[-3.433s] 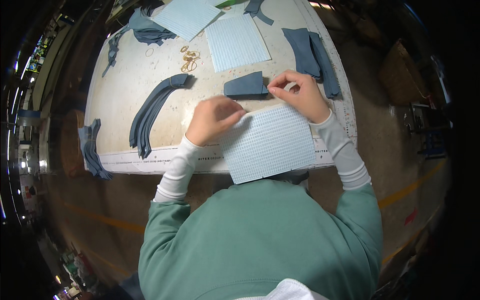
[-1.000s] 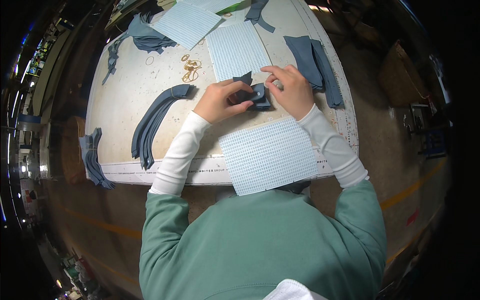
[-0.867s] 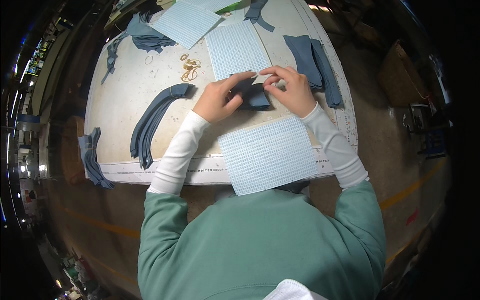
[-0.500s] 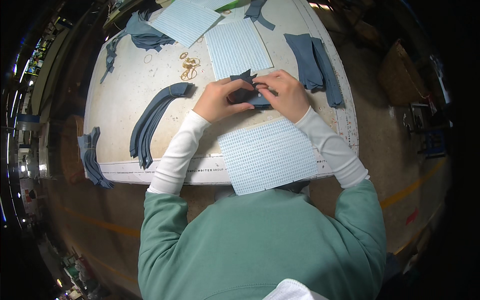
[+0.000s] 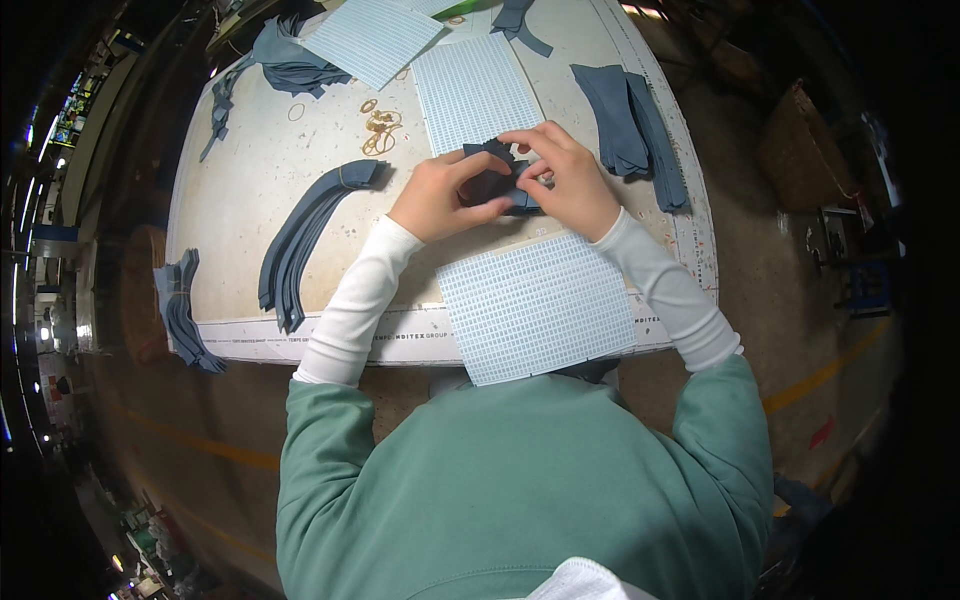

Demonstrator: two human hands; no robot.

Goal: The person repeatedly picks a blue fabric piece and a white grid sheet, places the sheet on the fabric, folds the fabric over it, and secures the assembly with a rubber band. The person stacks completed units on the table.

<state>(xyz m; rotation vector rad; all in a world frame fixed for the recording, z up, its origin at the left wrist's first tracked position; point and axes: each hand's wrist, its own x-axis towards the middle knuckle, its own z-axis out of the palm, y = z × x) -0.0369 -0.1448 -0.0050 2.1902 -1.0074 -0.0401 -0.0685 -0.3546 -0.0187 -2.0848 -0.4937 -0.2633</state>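
A small stack of dark blue fabric pieces (image 5: 488, 188) is between my hands on the table. My left hand (image 5: 432, 203) is curved around the stack's left side, gripping it between thumb and fingers. At the stack's right part is my right hand (image 5: 578, 190), thumb and a finger pinched together and the forefinger raised. Whatever sits in that pinch is too small to make out. Just nearer to me lies a white sheet with rows of small blue-printed labels (image 5: 540, 312), and a second label sheet (image 5: 475, 90) lies beyond the stack.
A curved, banded bundle of blue fabric strips (image 5: 310, 230) lies left of my hands, near loose rubber bands (image 5: 381, 135). More blue fabric bundles lie at the right (image 5: 625, 125), far left (image 5: 290, 62) and left edge (image 5: 180, 312). Another label sheet (image 5: 372, 42) is at the back.
My right hand has shifted slightly, its forefinger lifting and spreading away from the pinched fingers. The left hand keeps its hold on the fabric stack.
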